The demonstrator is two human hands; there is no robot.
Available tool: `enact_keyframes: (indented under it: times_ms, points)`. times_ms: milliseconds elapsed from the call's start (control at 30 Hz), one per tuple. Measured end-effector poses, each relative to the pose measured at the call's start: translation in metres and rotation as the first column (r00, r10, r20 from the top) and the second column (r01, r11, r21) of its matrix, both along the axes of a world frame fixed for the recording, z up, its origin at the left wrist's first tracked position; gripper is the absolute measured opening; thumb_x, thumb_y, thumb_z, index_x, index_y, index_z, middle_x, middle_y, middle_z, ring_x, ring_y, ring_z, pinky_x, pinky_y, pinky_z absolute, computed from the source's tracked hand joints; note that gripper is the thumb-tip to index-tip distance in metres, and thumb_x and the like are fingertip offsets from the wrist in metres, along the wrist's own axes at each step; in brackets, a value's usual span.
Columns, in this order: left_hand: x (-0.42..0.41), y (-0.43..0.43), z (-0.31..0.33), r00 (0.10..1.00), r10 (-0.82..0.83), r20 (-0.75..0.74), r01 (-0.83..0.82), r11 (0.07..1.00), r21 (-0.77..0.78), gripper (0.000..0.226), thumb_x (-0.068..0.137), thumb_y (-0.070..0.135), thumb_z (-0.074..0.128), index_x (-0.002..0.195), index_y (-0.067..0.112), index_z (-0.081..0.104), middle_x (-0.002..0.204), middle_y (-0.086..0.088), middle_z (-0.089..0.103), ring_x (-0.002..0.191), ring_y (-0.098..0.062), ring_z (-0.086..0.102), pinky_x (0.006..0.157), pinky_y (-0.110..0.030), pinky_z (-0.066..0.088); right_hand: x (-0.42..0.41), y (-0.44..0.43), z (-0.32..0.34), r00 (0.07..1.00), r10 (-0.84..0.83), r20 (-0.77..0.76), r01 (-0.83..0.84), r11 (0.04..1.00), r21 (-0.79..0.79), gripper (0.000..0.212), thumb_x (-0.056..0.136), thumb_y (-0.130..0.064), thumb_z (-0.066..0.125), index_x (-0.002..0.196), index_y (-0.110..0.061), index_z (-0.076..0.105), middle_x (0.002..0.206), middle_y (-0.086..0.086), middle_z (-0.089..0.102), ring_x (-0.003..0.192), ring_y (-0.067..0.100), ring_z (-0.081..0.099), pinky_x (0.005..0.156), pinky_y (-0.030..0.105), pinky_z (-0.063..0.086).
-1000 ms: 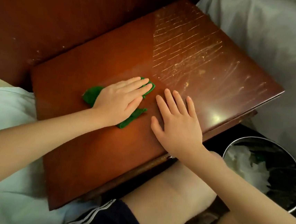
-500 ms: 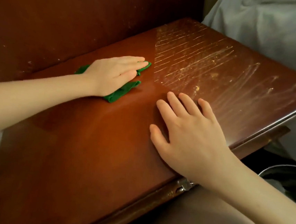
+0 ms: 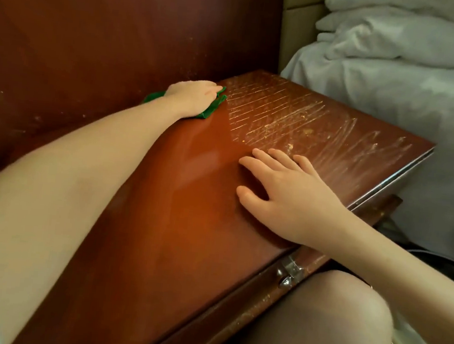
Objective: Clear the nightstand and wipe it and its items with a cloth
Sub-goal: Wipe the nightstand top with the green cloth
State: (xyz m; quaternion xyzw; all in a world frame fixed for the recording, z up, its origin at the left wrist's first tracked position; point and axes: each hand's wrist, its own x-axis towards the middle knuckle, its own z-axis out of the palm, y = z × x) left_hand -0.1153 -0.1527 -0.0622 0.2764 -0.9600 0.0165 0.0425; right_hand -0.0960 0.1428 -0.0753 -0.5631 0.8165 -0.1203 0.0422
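The left hand (image 3: 193,96) presses a green cloth (image 3: 212,108) flat at the back of the nightstand (image 3: 187,223), against the wooden wall panel (image 3: 108,35). The right hand (image 3: 287,197) lies flat, fingers spread, near the pale streaks (image 3: 295,117) (crumbs among them).

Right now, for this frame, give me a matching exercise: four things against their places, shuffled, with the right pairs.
1 green cloth
2 right hand
3 white bedding
4 metal fitting

A beyond the nightstand's right edge
B on the nightstand's front, by the knee
C under the left hand, at the back
D flat on the nightstand top, holding nothing

Pairs: 1-C, 2-D, 3-A, 4-B.
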Motion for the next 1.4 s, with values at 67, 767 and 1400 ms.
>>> enact_keyframes:
  times_ms: [67, 767, 1400]
  points:
    - [0.007, 0.003, -0.001, 0.999, -0.039, -0.001, 0.039, 0.999, -0.002, 0.043, 0.102, 0.041, 0.020, 0.143, 0.041, 0.033, 0.151, 0.015, 0.030, 0.139, -0.018, 0.030, 0.112, -0.041, 0.026, -0.001, 0.002, 0.000, 1.000, 0.002, 0.018, -0.002, 1.000, -0.009, 0.056, 0.096, -0.052, 0.025, 0.148, -0.033, 0.019, 0.158, -0.007, 0.012, 0.145, 0.013, 0.003, 0.116, 0.037, -0.002]
    - [0.121, 0.089, 0.000, 0.888, -0.460, -0.006, 0.460, 0.886, 0.050, 0.043, 0.090, 0.054, 0.017, 0.131, 0.054, 0.027, 0.138, 0.034, 0.025, 0.130, 0.011, 0.019, 0.105, -0.017, 0.019, 0.000, 0.006, 0.002, 0.999, 0.006, 0.054, -0.003, 0.999, -0.046, 0.050, 0.099, -0.044, 0.029, 0.147, -0.029, 0.028, 0.157, -0.007, 0.019, 0.145, 0.013, 0.008, 0.116, 0.035, 0.000]
    - [-0.010, -0.012, -0.001, 1.000, 0.016, -0.008, -0.016, 1.000, -0.002, 0.044, 0.102, 0.037, 0.020, 0.144, 0.036, 0.033, 0.152, 0.009, 0.031, 0.139, -0.022, 0.030, 0.112, -0.044, 0.026, -0.003, 0.006, 0.001, 0.998, 0.025, 0.054, -0.023, 0.999, -0.030, 0.051, 0.098, -0.047, 0.026, 0.148, -0.035, 0.020, 0.158, -0.011, 0.012, 0.145, 0.010, 0.001, 0.116, 0.032, -0.006]
